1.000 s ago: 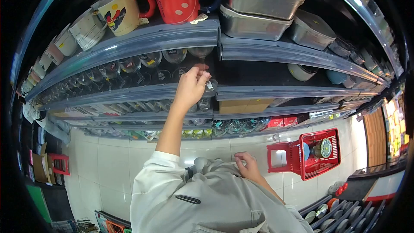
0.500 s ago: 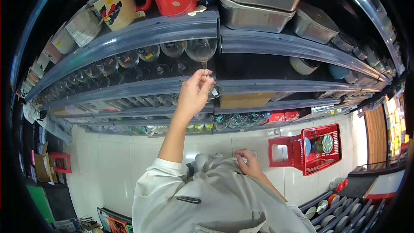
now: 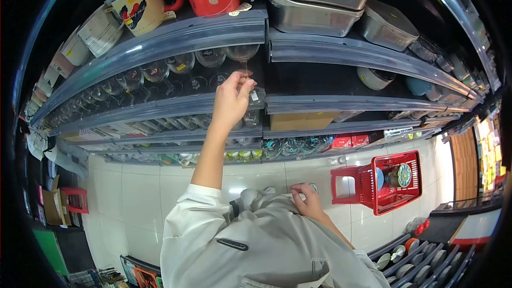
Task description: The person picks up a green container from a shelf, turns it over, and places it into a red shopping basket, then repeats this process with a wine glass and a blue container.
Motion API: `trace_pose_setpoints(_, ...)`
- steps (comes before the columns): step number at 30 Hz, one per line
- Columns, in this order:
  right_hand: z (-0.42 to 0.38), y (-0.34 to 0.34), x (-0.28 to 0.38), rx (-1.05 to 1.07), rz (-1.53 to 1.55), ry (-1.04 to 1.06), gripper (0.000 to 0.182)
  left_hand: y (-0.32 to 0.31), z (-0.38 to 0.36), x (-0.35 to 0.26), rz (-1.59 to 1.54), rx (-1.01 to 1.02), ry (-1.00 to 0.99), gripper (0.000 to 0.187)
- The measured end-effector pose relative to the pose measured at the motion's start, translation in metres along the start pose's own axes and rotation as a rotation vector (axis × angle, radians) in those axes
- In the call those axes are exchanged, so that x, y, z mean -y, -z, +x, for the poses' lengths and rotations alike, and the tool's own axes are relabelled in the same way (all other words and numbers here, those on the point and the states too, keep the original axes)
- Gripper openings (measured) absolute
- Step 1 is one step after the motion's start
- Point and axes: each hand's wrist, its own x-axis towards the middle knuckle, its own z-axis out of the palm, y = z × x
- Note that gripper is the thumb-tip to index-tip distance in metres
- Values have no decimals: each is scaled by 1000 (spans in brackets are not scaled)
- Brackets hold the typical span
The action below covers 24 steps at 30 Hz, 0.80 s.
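I read the left hand (image 3: 232,101) as pinching the stem of the glass (image 3: 242,53) in front of the shelving; the foot hangs below the fingers. Right hand (image 3: 306,198): loosely curled near the body; I cannot tell whether it holds anything.

Cautions, in my judgement:
- The upper shelf lip (image 3: 213,34) hides the bowl's top. Lifting could strike the rim there.
- Sideways drift could knock the adjacent glass (image 3: 210,58).
- The narrow pinch could let the stem rotate or slip.

Containers: the basket (image 3: 375,194), on the floor (image 3: 272,178), holds a blue item (image 3: 380,178) and a round patterned item (image 3: 404,175). I cannot see inside the stacked steel boxes (image 3: 317,20).
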Motion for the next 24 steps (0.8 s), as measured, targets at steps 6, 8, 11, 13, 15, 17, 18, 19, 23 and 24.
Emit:
trace_pose_setpoints(6,1,2,4,-4,31,-21,15,2,6,-6,49,-26,6,21)
trace_pose_setpoints(8,2,4,6,-11,23,-13,15,2,8,-6,43,-27,11,21)
trace_pose_setpoints(11,3,5,8,-16,-12,27,18,1,11,-3,30,-34,21,21)
trace_pose_setpoints(13,4,4,9,-20,-10,28,18,1,13,-2,21,-37,24,22)
trace_pose_setpoints(15,5,4,8,-22,-6,28,18,1,15,-2,35,-44,25,22)
trace_pose_setpoints(17,5,3,7,-21,-2,27,18,1,17,0,30,-43,20,22)
trace_pose_setpoints(18,5,3,6,-21,9,21,18,1,18,1,26,-42,15,22)
trace_pose_setpoints(19,6,3,6,-20,21,14,18,1,18,1,26,-42,14,22)
trace_pose_setpoints(23,8,2,4,-38,16,21,14,0,22,0,33,-40,17,22)
trace_pose_setpoints(24,9,2,5,-40,19,19,14,0,23,0,46,-38,24,21)
